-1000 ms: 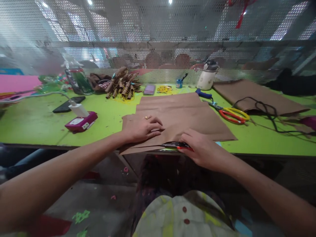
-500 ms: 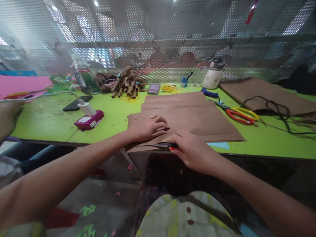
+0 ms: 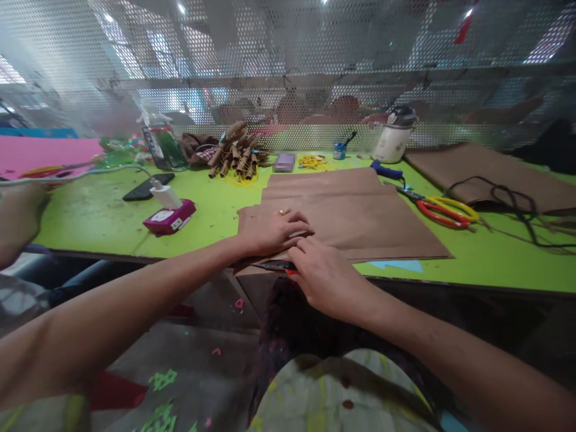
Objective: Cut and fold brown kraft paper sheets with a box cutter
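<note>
Two hands were busy at the near edge of one green table (image 3: 211,219): the left hand (image 3: 281,231) lay open and flat on the brown paper (image 3: 342,213), while the right hand (image 3: 321,277) gripped one pair of scissors (image 3: 276,265) at the paper's near edge. The paper's layers could not be counted. Beyond it stood one blue jar (image 3: 339,152) and one white bottle (image 3: 389,145); leftward sat one purple adapter (image 3: 170,219), one white plug (image 3: 166,197) and one dark phone (image 3: 146,188); rightward lay a second brown stack (image 3: 486,171)
</note>
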Available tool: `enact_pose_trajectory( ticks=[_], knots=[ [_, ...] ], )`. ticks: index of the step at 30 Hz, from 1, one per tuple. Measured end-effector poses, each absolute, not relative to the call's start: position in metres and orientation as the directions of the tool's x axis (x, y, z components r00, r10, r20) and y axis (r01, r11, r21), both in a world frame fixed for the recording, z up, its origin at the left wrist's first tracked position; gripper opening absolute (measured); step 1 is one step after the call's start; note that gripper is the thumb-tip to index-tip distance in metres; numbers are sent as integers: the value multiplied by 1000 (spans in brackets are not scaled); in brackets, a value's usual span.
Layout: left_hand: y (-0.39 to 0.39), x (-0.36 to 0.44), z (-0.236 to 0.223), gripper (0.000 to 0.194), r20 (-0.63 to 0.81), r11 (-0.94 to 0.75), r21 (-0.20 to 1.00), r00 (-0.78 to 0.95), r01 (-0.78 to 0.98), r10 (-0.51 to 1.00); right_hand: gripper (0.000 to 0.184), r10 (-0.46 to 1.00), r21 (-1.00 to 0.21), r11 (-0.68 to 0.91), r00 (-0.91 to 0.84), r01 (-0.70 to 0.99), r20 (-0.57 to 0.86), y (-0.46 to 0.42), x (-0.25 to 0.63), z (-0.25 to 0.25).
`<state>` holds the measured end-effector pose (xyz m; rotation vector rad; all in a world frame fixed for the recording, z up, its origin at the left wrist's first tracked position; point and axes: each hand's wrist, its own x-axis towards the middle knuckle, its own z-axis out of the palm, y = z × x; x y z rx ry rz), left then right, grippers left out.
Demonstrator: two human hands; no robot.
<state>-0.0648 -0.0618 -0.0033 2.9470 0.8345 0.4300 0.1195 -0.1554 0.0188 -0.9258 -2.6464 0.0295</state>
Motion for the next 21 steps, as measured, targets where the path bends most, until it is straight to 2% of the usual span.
enact_pose_trajectory(
  ticks=[6, 15, 21],
  knots=[
    [-62, -65, -1, 31, 232, -833, 171, 801, 526, 553, 10, 596, -85, 792, -736, 605, 320, -158, 112, 20],
    [-58, -66, -4, 30, 258, -838, 166, 798, 519, 545, 13, 576, -48, 801, -745, 597, 335, -163, 93, 22],
    [-65, -64, 2, 33, 241, -827, 177, 791, 534, 563, 1, 545, -70, 832, -784, 551, 297, -183, 126, 27]
  ],
)
